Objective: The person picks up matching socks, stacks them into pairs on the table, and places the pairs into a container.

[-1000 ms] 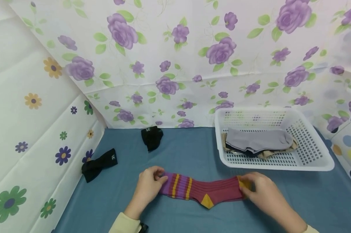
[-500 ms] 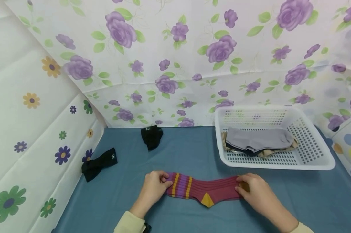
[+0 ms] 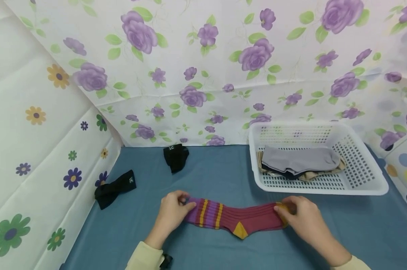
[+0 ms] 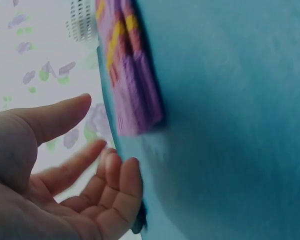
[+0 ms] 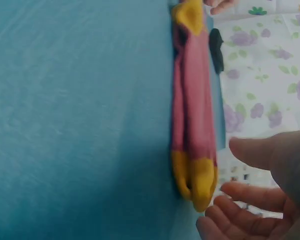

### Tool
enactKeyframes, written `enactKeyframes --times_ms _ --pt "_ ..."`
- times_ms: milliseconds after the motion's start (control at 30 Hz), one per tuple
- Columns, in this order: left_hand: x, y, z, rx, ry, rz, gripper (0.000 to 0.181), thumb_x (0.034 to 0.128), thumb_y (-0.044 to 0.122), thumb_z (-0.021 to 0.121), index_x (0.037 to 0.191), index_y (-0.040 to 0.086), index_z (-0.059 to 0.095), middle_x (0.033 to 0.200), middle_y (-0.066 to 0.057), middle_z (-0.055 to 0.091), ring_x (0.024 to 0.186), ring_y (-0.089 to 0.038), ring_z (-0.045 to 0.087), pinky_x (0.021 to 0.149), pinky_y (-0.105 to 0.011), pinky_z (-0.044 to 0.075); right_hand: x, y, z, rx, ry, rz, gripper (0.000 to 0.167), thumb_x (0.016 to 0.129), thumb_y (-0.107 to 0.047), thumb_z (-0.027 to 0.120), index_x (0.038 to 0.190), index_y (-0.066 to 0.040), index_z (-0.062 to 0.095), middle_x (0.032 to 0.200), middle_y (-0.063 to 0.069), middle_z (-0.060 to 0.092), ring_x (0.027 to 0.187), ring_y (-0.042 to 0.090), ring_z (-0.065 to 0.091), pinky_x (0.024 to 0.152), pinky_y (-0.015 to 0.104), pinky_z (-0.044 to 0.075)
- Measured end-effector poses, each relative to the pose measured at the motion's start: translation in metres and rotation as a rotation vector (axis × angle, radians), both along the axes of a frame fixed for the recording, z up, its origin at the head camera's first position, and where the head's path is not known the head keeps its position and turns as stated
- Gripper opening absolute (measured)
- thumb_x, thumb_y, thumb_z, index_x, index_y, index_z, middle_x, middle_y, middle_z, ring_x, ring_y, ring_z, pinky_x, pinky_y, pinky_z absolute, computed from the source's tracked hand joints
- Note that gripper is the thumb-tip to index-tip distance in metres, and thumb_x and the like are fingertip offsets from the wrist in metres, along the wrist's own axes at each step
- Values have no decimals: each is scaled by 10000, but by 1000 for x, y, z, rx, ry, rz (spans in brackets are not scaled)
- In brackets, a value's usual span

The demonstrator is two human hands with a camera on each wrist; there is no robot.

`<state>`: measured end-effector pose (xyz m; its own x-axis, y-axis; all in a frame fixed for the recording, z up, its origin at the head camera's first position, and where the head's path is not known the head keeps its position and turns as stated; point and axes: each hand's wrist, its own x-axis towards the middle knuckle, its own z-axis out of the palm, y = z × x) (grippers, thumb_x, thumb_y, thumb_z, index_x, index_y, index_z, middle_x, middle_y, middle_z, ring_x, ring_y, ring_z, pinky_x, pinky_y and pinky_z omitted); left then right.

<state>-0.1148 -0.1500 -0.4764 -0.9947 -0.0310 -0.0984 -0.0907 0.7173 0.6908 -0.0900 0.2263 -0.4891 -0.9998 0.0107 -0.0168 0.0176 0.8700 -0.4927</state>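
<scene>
A pair of maroon socks, one laid on the other, lies flat with purple-and-yellow striped cuffs to the left and yellow heels and toes. By the cuffs is my left hand; the left wrist view shows its thumb and loosely bent fingers apart from the purple cuff. My right hand is at the toe end. In the right wrist view its thumb and fingers are spread beside the yellow toes, with no sock between them; whether a fingertip touches the toes I cannot tell.
A white perforated basket stands at the back right, holding a grey sock pair over beige and dark ones. Black socks lie at the back and at the left. Flowered cloth hangs behind the blue tabletop.
My left hand closed in over the cuffs, then drew back left off them. The right hand has shifted slightly right, showing more of the yellow toe. The socks stay in about the same place.
</scene>
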Motion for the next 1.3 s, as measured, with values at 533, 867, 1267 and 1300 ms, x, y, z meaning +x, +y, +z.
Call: enactKeyframes --times_ms 533,867,1267,1300 --pt "-5 -4 -7 21 -201 65 340 774 280 765 993 40 666 759 -42 623 652 -135 562 546 -268 454 -8 6 4 16 -314 -39 733 739 -655 644 1056 5 599 782 48 594 636 159 505 506 288 391" --pt "-6 0 -10 -12 -201 51 417 684 252 835 986 26 659 697 -32 599 619 -138 542 534 -268 441 -12 4 -2 2 -313 -18 646 741 -561 705 1037 7 621 817 52 625 640 149 509 496 278 393" --pt "-5 3 -13 -49 -200 37 457 651 266 855 982 35 639 679 -25 568 606 -147 513 519 -271 413 -14 1 -4 -38 -338 13 636 742 -509 729 1089 7 598 840 52 628 656 151 507 511 283 386" --pt "-5 4 -13 -48 -199 36 428 653 265 854 948 38 642 664 -18 553 592 -142 497 509 -268 398 -14 1 -4 -39 -343 15 634 741 -512 729 1084 5 599 831 51 623 654 154 505 509 286 383"
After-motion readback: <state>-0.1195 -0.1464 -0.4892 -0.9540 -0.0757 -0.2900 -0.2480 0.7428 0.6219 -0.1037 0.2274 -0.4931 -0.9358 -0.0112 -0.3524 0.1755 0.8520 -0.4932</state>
